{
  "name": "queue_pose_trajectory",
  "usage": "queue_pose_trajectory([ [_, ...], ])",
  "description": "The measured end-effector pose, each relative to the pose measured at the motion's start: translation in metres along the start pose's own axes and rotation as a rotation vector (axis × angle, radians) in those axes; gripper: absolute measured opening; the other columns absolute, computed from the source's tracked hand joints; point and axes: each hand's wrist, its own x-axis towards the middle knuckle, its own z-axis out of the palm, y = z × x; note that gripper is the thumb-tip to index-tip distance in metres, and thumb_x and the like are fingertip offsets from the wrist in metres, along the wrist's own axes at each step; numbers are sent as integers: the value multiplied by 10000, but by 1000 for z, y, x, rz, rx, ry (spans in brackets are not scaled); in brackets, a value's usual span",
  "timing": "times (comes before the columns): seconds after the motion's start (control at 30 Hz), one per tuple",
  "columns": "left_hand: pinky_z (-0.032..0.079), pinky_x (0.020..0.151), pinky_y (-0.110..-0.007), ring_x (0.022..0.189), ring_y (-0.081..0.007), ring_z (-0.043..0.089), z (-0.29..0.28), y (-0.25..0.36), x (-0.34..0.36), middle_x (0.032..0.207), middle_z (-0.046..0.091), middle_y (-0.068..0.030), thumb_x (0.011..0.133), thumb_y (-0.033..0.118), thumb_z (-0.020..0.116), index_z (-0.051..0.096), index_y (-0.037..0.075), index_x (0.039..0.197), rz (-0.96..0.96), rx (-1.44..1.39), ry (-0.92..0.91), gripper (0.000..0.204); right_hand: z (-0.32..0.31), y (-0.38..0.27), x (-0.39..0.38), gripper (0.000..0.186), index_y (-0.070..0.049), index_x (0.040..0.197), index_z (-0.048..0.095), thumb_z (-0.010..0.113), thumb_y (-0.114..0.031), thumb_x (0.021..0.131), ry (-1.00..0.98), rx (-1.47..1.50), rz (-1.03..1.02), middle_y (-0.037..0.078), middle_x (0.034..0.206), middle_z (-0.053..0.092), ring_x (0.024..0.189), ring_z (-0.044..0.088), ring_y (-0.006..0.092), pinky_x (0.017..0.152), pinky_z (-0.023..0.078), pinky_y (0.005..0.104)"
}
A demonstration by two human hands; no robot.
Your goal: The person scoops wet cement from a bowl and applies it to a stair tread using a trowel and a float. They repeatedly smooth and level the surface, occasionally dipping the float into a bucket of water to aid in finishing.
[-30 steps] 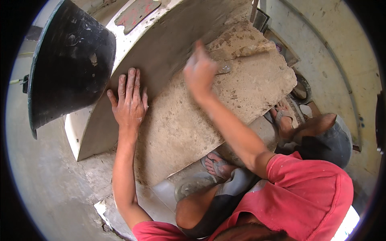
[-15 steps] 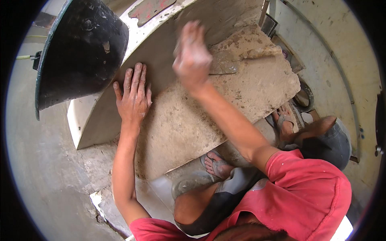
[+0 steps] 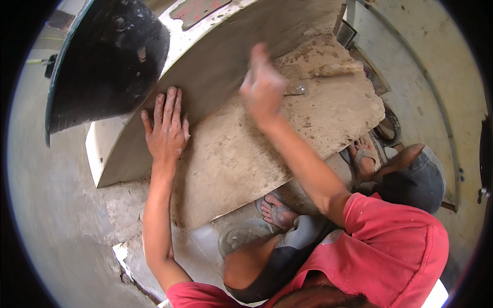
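My left hand (image 3: 167,128) lies flat, fingers stretched upward, against the smooth grey face of a curved, white-edged panel (image 3: 213,59). Over the same face, farther right, is my right hand (image 3: 264,91), dusted pale and smeared by motion. One of its digits points up; whether it grips anything is unclear. Just beside that hand a flat metal trowel-like blade (image 3: 297,91) rests on a rough, sandy slab (image 3: 241,159), partly hidden by the hand. The slab spreads out below the panel, under my right forearm.
A black bucket (image 3: 110,61) stands tilted against the panel at the left. On the panel's white top lies a flat, red-stained plate (image 3: 197,11). My sandalled feet (image 3: 277,210) are by the slab's near edge. Broken concrete (image 3: 131,262) lies at lower left.
My right hand has moved to the right and slightly down along the panel. My left hand stays on the panel at nearly the same spot. The whole view has shifted slightly.
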Motion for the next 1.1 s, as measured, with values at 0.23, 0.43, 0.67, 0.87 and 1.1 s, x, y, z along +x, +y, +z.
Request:
queue_pose_trajectory([
  [0.23, 150, 1303, -605, 1596, -208, 342, 4, 5, 2, 1750, 346, 48, 983, 406, 660, 425, 249, 1670, 20, -2, 1, 742, -28, -15, -35, 642, 21, 1542, 532, 638, 56, 910, -61, 306, -124, 279, 1343, 700, 646, 728, 194, 578, 607, 297],
  [0.43, 219, 1279, -579, 1550, -185, 402, 19, 3, 1, 1715, 405, 81, 984, 434, 664, 485, 275, 1633, 51, 47, 73, 692, -5, -33, 32, 634, 76, 1548, 480, 663, -20, 949, 281, -72, -227, 319, 1407, 638, 1077, 770, 409, 787, 689, 363],
  [0.67, 175, 1293, -523, 1551, -132, 391, 39, -8, -22, 1693, 430, 129, 1015, 497, 634, 545, 309, 1593, 5, 59, 99, 614, -32, -41, -29, 637, 80, 1532, 509, 656, -21, 921, -16, 187, -263, 278, 1435, 645, 1264, 668, 485, 1027, 613, 487],
  [0.87, 120, 1306, -545, 1577, -149, 357, 44, -10, -32, 1694, 432, 125, 1024, 520, 623, 539, 320, 1597, -25, 50, 72, 612, -16, -4, 37, 640, 1, 1544, 539, 624, -4, 910, 292, -67, -404, 218, 1494, 618, 1312, 643, 457, 1010, 628, 457],
  [1.1, 148, 1293, -544, 1568, -151, 373, 45, -9, -28, 1690, 437, 127, 1011, 528, 639, 541, 317, 1595, -25, 52, 143, 629, -29, -9, -24, 630, 1, 1517, 577, 672, -39, 895, -184, 16, -353, 188, 1530, 603, 1426, 560, 422, 1158, 518, 500],
])
